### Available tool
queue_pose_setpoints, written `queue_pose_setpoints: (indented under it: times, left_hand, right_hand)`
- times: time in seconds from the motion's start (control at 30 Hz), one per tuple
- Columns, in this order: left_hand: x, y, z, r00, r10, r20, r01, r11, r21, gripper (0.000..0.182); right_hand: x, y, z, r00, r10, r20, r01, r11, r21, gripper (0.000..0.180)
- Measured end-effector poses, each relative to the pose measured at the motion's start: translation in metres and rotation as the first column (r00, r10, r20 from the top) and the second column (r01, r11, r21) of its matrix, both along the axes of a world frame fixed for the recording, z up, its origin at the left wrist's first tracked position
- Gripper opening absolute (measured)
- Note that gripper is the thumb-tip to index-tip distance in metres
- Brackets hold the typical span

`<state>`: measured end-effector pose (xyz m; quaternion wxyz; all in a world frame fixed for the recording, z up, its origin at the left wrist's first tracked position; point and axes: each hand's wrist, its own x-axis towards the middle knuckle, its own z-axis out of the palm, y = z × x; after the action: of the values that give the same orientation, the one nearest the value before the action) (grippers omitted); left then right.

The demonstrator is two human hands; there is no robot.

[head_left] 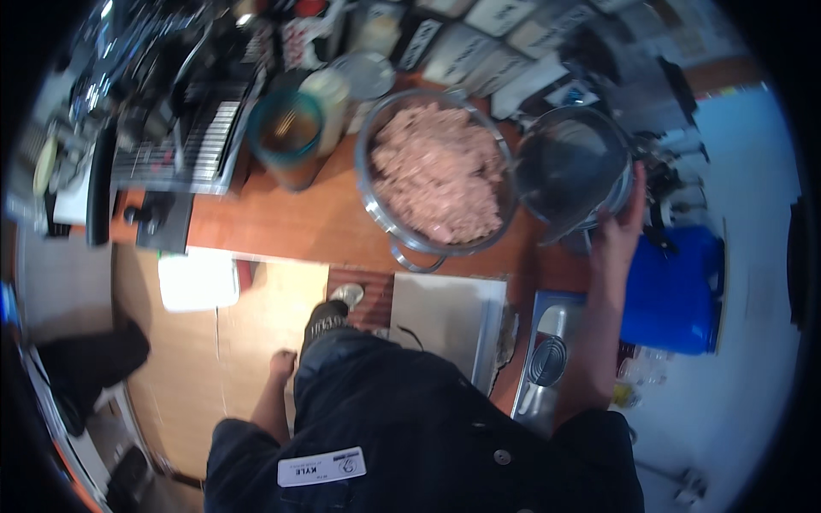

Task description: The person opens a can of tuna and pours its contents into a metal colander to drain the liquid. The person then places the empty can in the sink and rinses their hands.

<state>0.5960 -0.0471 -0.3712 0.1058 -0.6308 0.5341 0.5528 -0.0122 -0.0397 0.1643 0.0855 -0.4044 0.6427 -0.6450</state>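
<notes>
A large round metal pot [378, 211] heaped with pink ground meat [439, 173] stands on the wooden counter [288, 224] in front of me. To its right is a dark, partly see-through round container [571, 160], blurred. My right hand [619, 215] grips this container at its near right side, thumb toward me and fingers along the outer wall. My left hand [282, 365] hangs low at my left side, away from the counter. Its fingers look curled, with nothing visible in them.
A teal-rimmed tumbler [285, 138] and a whitish container [327, 109] stand left of the pot. Farther left is a wire rack [186, 141]. Labelled boxes [462, 54] line the back. A blue plastic container [670, 295] and a metal sink [545, 391] are to the right.
</notes>
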Motion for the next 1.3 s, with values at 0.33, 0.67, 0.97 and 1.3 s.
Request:
queue_pose_setpoints:
  times: [0.33,0.67,0.97,1.3]
  left_hand:
    - [-0.079,-0.078,0.041,0.993,-0.058,-0.103,0.063,0.997,0.048,0.031]
    - [-0.163,-0.121,0.041,0.793,-0.605,-0.075,0.596,0.796,-0.106,0.035]
    - [-0.181,-0.132,0.062,0.625,-0.78,-0.038,0.777,0.626,-0.067,0.035]
    - [-0.228,-0.128,0.061,0.395,-0.913,-0.1,0.883,0.407,-0.232,0.03]
  right_hand:
    - [0.003,0.097,-0.07,0.804,0.027,0.594,0.203,0.926,-0.318,0.06]
    - [0.068,0.232,-0.076,0.531,-0.235,0.814,0.658,0.72,-0.222,0.065]
    - [0.152,0.407,-0.074,0.276,-0.79,0.547,0.956,0.285,-0.071,0.073]
    - [0.175,0.502,-0.187,0.025,-0.592,0.805,1.0,0.024,-0.013,0.074]
